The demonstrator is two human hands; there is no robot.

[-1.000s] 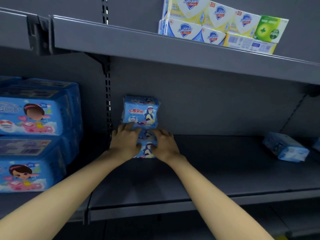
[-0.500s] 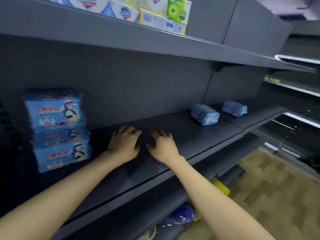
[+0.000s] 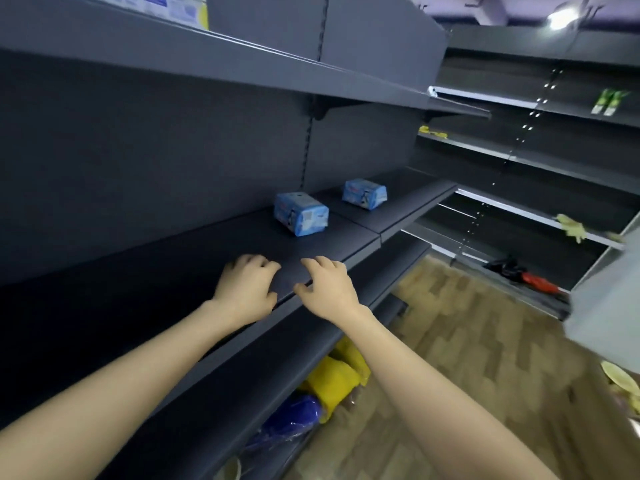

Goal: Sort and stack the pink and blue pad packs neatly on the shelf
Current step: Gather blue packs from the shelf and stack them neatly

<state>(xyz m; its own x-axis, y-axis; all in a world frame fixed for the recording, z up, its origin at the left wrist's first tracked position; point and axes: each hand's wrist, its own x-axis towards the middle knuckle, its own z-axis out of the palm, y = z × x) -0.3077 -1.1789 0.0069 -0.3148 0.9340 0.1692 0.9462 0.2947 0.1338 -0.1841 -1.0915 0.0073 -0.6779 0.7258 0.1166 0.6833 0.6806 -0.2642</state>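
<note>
Two blue pad packs lie on the dark grey shelf (image 3: 173,271). The nearer blue pack (image 3: 300,213) sits just beyond my hands, and the farther blue pack (image 3: 364,194) lies on the adjoining shelf section to the right. My left hand (image 3: 246,289) and my right hand (image 3: 329,285) hover side by side over the shelf's front part, fingers loosely curled, holding nothing. Both hands are a short way short of the nearer pack. The stack of blue packs I had been touching is out of view to the left.
An upper shelf (image 3: 242,57) overhangs, with boxes at its top left. Below the shelf lie yellow packages (image 3: 332,379) and a blue bag (image 3: 294,420). A wooden floor (image 3: 485,358) and other shelving (image 3: 536,161) lie to the right.
My hands left the stacked blue packs and moved right along the shelf. The view swung right, so the stack dropped out of sight and the two loose packs came closer.
</note>
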